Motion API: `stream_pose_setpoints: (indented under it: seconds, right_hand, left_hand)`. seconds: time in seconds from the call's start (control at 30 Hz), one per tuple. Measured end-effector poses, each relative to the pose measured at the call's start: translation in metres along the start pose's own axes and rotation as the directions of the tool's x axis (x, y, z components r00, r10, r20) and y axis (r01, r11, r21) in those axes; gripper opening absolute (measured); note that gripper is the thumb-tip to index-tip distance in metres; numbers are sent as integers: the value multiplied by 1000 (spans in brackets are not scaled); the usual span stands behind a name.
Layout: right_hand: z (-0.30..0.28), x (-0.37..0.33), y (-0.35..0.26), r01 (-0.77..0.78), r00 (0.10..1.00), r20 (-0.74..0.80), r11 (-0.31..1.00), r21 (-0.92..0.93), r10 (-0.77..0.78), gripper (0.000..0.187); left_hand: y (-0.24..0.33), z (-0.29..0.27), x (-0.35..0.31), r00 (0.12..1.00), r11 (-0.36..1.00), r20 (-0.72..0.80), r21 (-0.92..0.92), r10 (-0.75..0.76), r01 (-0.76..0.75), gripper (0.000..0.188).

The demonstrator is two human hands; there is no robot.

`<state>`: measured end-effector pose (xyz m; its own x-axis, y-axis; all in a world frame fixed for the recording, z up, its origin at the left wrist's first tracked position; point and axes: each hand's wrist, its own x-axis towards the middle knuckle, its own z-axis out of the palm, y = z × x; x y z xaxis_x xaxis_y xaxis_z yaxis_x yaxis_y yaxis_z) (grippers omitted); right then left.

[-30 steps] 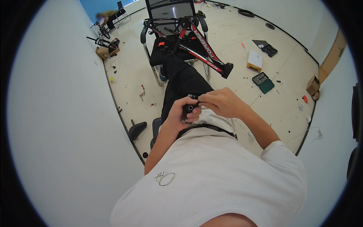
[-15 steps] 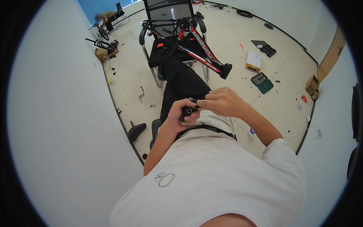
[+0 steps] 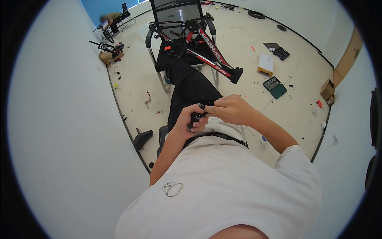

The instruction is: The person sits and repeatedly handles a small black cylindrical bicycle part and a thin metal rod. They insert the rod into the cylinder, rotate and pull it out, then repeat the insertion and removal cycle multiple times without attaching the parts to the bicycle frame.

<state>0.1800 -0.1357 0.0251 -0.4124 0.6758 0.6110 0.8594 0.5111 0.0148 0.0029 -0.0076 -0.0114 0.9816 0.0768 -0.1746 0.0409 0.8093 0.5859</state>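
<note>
Left hand [image 3: 186,120]: fingers curled around the black part [image 3: 195,117].
Right hand [image 3: 232,109]: fingertips close together by the left thumb; can't tell what they pinch.
Frame [image 3: 212,47]: past the fingers, on a chair [image 3: 171,16].

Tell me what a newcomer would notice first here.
Probably the red-and-black bicycle frame first, resting on the black chair ahead. Nearer, the left hand grips a small black part mid-picture, with the right hand at its upper end. A black saddle lies on the floor at left, near the wall.
</note>
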Motion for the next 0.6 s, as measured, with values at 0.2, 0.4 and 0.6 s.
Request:
stream_pose_setpoints:
  seconds: [0.2,0.4,0.6]
  right_hand:
    - [-11,10,12,251,968,49,964,-82,-248,25]
    - [7,12,15,177,981,-74,984,-11,-177,36]
    - [23,8,8,35,986,-165,999,1,-34,36]
  left_hand:
    - [0,5,-4,999,999,6,-26,-42,42,15]
    - [5,17,-10,985,992,-115,25,126,-124,11]
    - [2,19,-13,957,972,-185,104,225,-209,11]
